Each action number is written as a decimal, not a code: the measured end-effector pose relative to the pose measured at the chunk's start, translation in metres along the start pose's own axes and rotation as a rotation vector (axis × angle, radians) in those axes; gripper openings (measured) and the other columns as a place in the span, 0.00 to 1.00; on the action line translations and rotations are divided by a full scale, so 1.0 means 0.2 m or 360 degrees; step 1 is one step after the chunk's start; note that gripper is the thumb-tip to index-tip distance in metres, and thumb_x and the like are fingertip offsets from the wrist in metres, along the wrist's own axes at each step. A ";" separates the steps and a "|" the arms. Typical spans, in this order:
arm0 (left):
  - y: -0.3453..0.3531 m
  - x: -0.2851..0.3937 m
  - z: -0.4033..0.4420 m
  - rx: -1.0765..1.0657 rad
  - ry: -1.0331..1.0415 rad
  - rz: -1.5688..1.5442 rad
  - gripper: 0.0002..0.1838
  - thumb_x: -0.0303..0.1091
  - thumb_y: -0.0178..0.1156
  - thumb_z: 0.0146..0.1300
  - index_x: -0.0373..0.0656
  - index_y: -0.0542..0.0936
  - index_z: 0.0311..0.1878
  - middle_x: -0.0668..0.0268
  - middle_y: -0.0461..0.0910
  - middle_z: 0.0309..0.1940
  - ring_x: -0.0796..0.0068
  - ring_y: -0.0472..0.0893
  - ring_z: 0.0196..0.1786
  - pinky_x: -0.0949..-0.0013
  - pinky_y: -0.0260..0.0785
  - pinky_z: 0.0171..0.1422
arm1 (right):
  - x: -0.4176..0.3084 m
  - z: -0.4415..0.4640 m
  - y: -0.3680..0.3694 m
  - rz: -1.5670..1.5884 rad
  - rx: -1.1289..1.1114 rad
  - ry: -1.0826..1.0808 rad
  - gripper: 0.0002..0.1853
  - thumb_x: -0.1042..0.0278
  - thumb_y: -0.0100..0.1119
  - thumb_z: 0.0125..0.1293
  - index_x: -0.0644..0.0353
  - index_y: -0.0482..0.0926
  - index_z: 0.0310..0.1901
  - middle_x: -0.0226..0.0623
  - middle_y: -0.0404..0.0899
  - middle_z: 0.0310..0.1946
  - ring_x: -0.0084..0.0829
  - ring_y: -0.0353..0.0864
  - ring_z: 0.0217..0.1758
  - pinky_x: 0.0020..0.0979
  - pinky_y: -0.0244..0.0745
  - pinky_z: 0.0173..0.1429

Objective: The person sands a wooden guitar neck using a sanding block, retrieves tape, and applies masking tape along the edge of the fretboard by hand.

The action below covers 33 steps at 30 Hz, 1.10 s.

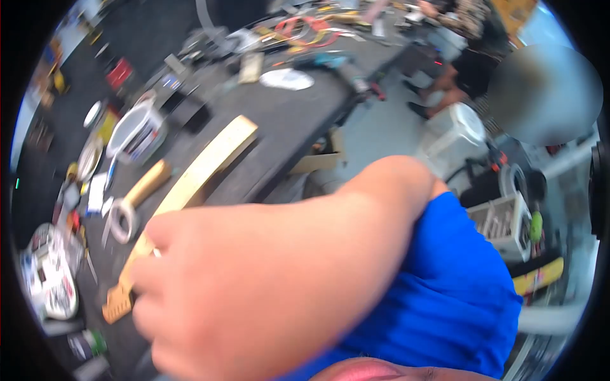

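My right hand (216, 286) is large and blurred, close to the camera, with its back towards me and its fingers curled. A small pale spot shows between two fingers; what the hand holds, if anything, is hidden. Behind the fingers, a long pale wooden guitar neck (210, 159) lies slantwise on the dark workbench (292, 120). Its notched end shows at the lower left, and my hand covers part of its length. I cannot tell whether the hand touches it. My left hand is out of view.
Beside the neck lie a tape roll (123, 221) and a wooden handle (149, 181). A white tub (136, 134) stands beyond, with cables (305, 32) and tools at the back. Another person (473, 76) sits at the upper right, near a lidded plastic bin (454, 130).
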<state>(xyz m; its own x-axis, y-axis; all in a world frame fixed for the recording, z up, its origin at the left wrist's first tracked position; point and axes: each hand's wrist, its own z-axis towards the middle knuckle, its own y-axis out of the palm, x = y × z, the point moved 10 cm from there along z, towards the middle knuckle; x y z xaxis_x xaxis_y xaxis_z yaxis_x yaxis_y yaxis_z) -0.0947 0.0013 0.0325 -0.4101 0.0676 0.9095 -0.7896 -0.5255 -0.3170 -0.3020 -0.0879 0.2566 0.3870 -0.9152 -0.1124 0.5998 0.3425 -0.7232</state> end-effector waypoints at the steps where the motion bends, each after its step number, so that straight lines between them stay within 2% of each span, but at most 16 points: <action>1: 0.04 0.00 0.01 0.0031 0.0025 -0.0049 0.14 0.29 0.62 0.78 0.36 0.75 0.61 0.56 0.84 0.48 0.69 0.82 0.46 0.63 0.75 0.51 | -0.05 0.02 -0.03 -0.0005 0.0036 -0.0062 0.10 0.60 0.73 0.57 0.58 0.88 0.34 0.34 0.88 0.29 0.39 0.90 0.36 0.41 0.79 0.38; 7: 0.17 0.02 0.06 0.0088 0.0147 -0.0252 0.29 0.15 0.59 0.77 0.38 0.62 0.76 0.53 0.88 0.48 0.75 0.85 0.45 0.71 0.79 0.50 | -0.04 -0.06 -0.04 0.0115 -0.0166 -0.0168 0.07 0.69 0.72 0.60 0.60 0.86 0.38 0.33 0.87 0.32 0.36 0.88 0.35 0.36 0.81 0.40; 8: 0.17 0.03 0.07 0.0031 -0.0001 -0.0321 0.28 0.18 0.60 0.79 0.38 0.61 0.75 0.52 0.90 0.49 0.73 0.88 0.47 0.70 0.81 0.54 | 0.00 -0.08 -0.02 0.0166 -0.0175 -0.0147 0.07 0.70 0.72 0.60 0.60 0.86 0.39 0.33 0.87 0.32 0.35 0.88 0.35 0.35 0.82 0.41; 10: 0.15 0.02 0.09 -0.0014 0.0015 -0.0366 0.25 0.23 0.63 0.81 0.37 0.62 0.73 0.50 0.92 0.51 0.66 0.91 0.53 0.64 0.84 0.62 | 0.15 -0.11 0.06 0.0310 -0.0137 0.0022 0.07 0.73 0.72 0.61 0.61 0.85 0.40 0.33 0.86 0.33 0.34 0.87 0.35 0.33 0.82 0.41; 13: 0.18 0.04 0.12 -0.0056 -0.0085 -0.0631 0.26 0.25 0.64 0.82 0.37 0.61 0.72 0.49 0.92 0.52 0.65 0.92 0.53 0.63 0.85 0.63 | 0.47 -0.22 0.33 0.0609 0.0030 0.0517 0.07 0.78 0.72 0.63 0.62 0.85 0.42 0.33 0.86 0.34 0.32 0.86 0.35 0.31 0.83 0.43; 14: 0.20 0.05 0.13 -0.0092 -0.0101 -0.0678 0.27 0.25 0.65 0.82 0.37 0.60 0.72 0.49 0.92 0.52 0.65 0.92 0.52 0.62 0.85 0.63 | 0.60 -0.27 0.44 0.0719 0.0102 0.0706 0.07 0.77 0.71 0.64 0.62 0.85 0.44 0.35 0.86 0.36 0.35 0.88 0.39 0.35 0.85 0.45; 17: 0.23 0.05 0.16 -0.0168 -0.0087 -0.0688 0.27 0.25 0.65 0.81 0.38 0.60 0.72 0.48 0.92 0.51 0.65 0.92 0.53 0.61 0.85 0.63 | 0.72 -0.35 0.63 0.0856 0.0393 0.0875 0.10 0.79 0.69 0.65 0.63 0.85 0.47 0.38 0.87 0.44 0.35 0.88 0.44 0.34 0.85 0.49; 21: 0.24 -0.02 0.15 -0.0209 -0.0115 -0.0623 0.24 0.24 0.65 0.81 0.38 0.62 0.69 0.49 0.93 0.51 0.66 0.92 0.55 0.62 0.84 0.64 | 0.76 -0.38 0.75 0.0816 0.0522 0.0838 0.12 0.80 0.70 0.64 0.63 0.85 0.49 0.40 0.86 0.51 0.36 0.87 0.50 0.36 0.87 0.52; 25: 0.25 -0.03 0.16 -0.0265 -0.0060 -0.0673 0.23 0.22 0.65 0.81 0.40 0.63 0.68 0.49 0.93 0.51 0.68 0.92 0.57 0.63 0.81 0.67 | 0.75 -0.41 0.81 0.0744 0.0570 0.0822 0.14 0.82 0.70 0.63 0.63 0.85 0.50 0.41 0.85 0.51 0.36 0.88 0.51 0.35 0.88 0.52; 28: 0.27 -0.03 0.15 -0.0349 -0.0073 -0.0612 0.22 0.21 0.65 0.80 0.40 0.65 0.67 0.51 0.95 0.50 0.67 0.91 0.59 0.62 0.79 0.70 | 0.77 -0.44 0.86 0.0849 0.0473 0.0888 0.13 0.80 0.70 0.64 0.64 0.85 0.50 0.42 0.86 0.50 0.37 0.88 0.51 0.37 0.88 0.54; 31: 0.27 0.02 0.17 -0.0354 0.0133 -0.0246 0.25 0.21 0.66 0.77 0.37 0.69 0.73 0.54 0.96 0.50 0.64 0.92 0.61 0.58 0.78 0.73 | 0.76 -0.42 0.80 0.0820 0.0516 0.0732 0.12 0.77 0.70 0.65 0.65 0.85 0.50 0.43 0.87 0.50 0.39 0.89 0.50 0.38 0.88 0.58; 33: 0.29 0.04 0.18 -0.0371 0.0112 -0.0100 0.29 0.21 0.67 0.75 0.36 0.71 0.77 0.57 0.96 0.50 0.60 0.92 0.62 0.53 0.74 0.78 | 0.79 -0.45 0.84 0.1049 0.0534 0.0814 0.12 0.76 0.70 0.65 0.65 0.86 0.50 0.44 0.88 0.51 0.40 0.90 0.51 0.39 0.87 0.60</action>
<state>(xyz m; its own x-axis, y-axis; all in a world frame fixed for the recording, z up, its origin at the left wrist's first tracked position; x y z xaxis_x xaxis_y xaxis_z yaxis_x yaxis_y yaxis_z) -0.1270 -0.0583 0.0315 -0.3813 0.1571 0.9110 -0.8950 -0.3093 -0.3213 -0.2028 -0.1944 0.0551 0.4140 -0.4663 -0.7818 0.5703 0.8023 -0.1765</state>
